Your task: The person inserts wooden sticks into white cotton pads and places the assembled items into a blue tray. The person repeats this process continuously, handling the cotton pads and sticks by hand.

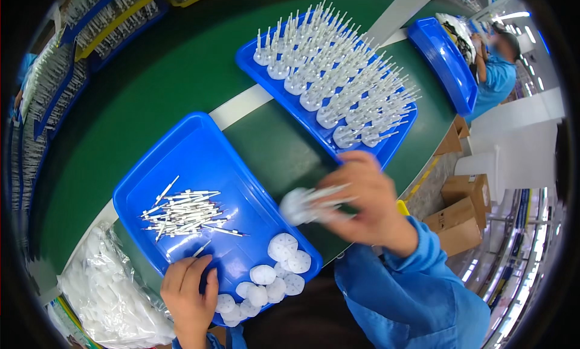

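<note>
My right hand [368,204] is closed around a white round disc [296,207] with several thin sticks standing out of it; motion blurs them. It is between two blue trays. My left hand [190,288] is at the near left edge of the closer blue tray [193,134], fingers curled, with what they hold hidden. Just beyond its fingertips shows a thin white stick [202,248]. A loose pile of white sticks with dark tips [187,215] lies in that tray. White perforated discs [263,274] gather along its near right side.
Beyond, a second blue tray [244,56] carries rows of discs with upright sticks [332,77]. A clear bag of white pieces [109,288] is at left. Stacked filled trays [60,77] line the far left. Cardboard boxes [462,210] and a co-worker [498,77] are at right.
</note>
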`<move>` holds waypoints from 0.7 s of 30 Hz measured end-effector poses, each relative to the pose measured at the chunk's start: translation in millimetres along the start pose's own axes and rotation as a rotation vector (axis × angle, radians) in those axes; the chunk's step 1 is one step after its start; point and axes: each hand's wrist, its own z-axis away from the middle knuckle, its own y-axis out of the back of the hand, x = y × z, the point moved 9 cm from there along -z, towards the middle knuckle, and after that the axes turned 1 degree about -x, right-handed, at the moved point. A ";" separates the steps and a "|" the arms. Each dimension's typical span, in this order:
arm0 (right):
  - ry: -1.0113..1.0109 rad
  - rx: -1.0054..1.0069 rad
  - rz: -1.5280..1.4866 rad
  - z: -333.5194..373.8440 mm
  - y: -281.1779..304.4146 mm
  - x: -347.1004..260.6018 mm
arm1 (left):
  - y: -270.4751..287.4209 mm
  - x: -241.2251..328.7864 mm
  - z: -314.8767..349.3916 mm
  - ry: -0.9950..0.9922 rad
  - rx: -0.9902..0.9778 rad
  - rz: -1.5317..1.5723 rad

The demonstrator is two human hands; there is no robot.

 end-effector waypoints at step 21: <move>-0.929 0.341 -0.249 154.9 102.2 163.6 | 4.2 29.7 -49.3 -0.161 0.029 -0.035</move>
